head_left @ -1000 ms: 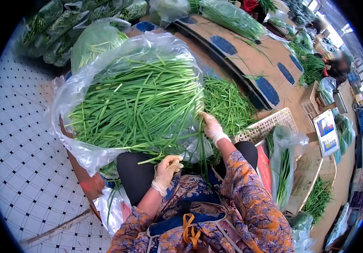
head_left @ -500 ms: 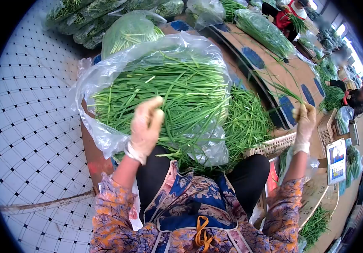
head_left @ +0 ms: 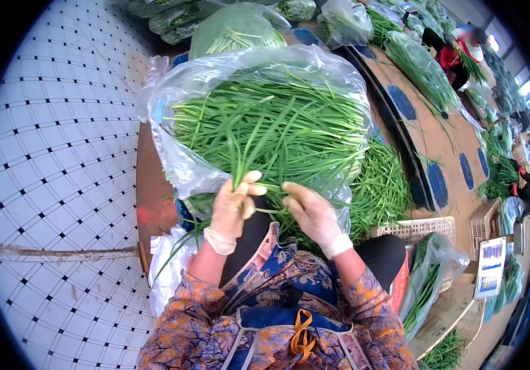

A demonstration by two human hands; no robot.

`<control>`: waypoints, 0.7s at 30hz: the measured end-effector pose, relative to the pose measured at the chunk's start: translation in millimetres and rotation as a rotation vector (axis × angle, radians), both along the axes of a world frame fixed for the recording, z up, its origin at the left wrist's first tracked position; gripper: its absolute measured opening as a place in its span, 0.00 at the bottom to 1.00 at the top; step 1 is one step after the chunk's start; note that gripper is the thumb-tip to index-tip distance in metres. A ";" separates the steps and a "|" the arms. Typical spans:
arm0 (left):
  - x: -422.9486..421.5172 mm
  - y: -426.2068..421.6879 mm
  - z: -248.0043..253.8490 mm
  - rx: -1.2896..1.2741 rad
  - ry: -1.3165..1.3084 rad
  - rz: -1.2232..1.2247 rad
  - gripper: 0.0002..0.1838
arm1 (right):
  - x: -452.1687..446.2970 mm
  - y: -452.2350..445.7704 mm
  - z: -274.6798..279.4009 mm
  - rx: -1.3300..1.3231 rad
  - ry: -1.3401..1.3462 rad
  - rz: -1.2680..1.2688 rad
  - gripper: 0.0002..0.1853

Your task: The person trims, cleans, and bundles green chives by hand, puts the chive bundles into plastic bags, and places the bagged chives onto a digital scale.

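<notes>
My left hand (head_left: 231,209), in a pale glove, is closed around a few long green stalks whose leaves fan upward over the pile. Just to its right, my right hand (head_left: 313,219), gloved too, has its fingers apart and pointing toward the left hand, near the stalk ends. Both are at the near edge of a large clear plastic bag (head_left: 182,161), spread open around a thick heap of green stalks (head_left: 271,129). More loose greens (head_left: 383,185) lie to the right of the bag.
A white crate (head_left: 422,228) and a bagged bundle (head_left: 425,277) are at my right, near a scale display (head_left: 490,268). Filled bags (head_left: 240,31) stand beyond the open bag. Co-workers (head_left: 456,58) sit at the upper right. Tiled floor (head_left: 61,185) lies left.
My right hand has come back from the far right to the front of the bag. My left hand has lowered from over the pile and now holds stalks. The view has shifted.
</notes>
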State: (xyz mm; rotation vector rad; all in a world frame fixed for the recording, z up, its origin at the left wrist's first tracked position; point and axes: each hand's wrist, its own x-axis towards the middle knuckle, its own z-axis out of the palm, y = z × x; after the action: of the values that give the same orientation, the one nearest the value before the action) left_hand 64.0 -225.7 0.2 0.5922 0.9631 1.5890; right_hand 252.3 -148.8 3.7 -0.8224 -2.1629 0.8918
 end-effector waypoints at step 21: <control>-31.4 -14.6 23.3 0.276 -0.180 0.159 0.23 | -84.6 23.8 -3.5 0.210 -0.269 -0.110 0.07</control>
State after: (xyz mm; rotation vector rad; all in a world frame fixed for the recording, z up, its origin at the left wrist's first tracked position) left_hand 32.6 -240.3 23.5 0.5604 0.6748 1.9005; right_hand 167.7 -125.0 0.2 -0.9895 -2.3646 0.5110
